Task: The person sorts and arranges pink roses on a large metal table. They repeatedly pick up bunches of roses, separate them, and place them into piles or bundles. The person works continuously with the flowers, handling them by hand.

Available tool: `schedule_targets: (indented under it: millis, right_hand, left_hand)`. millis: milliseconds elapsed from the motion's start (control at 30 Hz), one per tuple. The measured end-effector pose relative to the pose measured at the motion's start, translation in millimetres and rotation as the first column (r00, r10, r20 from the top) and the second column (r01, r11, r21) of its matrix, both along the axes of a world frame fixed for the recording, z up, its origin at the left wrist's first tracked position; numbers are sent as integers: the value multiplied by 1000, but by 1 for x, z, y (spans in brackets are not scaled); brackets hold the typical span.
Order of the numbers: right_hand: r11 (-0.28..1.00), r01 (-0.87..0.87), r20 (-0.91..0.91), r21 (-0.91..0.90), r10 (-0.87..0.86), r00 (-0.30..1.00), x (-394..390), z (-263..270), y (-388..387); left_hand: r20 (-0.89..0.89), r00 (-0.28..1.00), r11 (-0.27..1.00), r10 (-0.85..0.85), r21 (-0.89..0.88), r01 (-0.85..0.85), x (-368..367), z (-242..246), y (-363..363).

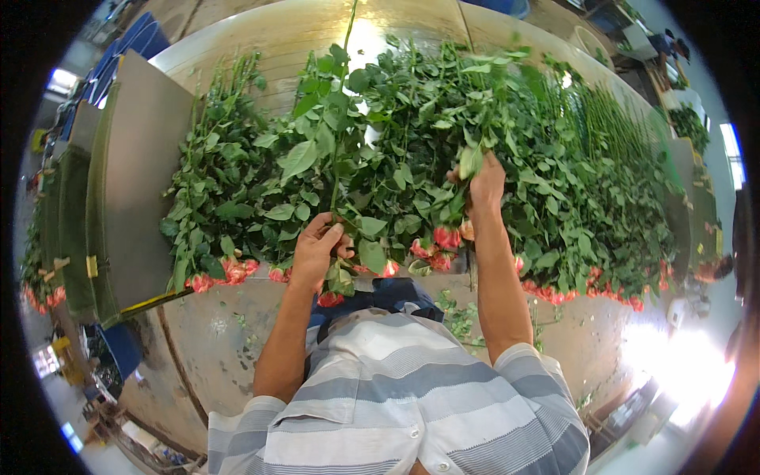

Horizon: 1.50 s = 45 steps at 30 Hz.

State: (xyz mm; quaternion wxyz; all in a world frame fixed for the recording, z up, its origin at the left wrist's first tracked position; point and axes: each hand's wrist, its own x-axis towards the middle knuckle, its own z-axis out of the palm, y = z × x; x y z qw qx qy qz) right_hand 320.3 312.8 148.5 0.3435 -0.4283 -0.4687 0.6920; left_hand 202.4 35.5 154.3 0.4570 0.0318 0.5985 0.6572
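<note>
My left hand (323,240) pinches the stem of a single rose (330,298) just above its coral-pink bloom, which hangs head-down near my waist. That rose's long green stem (350,29) runs away from me past the far side of the pile. My right hand (488,181) is closed around a leafy rose stem (472,160); leaves partly cover its fingers, and the foliage beyond is blurred. Under both hands lies a broad layer of cut roses (409,136) on the table (273,27), blooms toward me. Several coral blooms (439,246) show between my arms.
An upright grey panel (145,172) with green cloth edging borders the roses on the left; another panel (683,196) stands right. Bunched stems (617,124) lie at the right, near green netting. Blue bins (139,35) stand far left. Fallen leaves (457,317) litter the floor. A person (671,50) is far right.
</note>
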Motion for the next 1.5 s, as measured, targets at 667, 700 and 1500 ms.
schedule_targets:
  millis: [667, 700, 1500]
  right_hand:
    - [984, -169, 218, -49, 176, 960, 15, -87, -69]
    - [977, -161, 299, 136, 114, 947, 22, -109, -59]
    - [922, -4, 424, 386, -174, 889, 37, -62, -51]
  left_hand:
    - [-658, 582, 722, -478, -671, -165, -8, -66, 30]
    - [-665, 582, 738, -468, -656, -157, -7, -64, 35]
    - [-666, 149, 388, -731, -585, -712, -179, 63, -161]
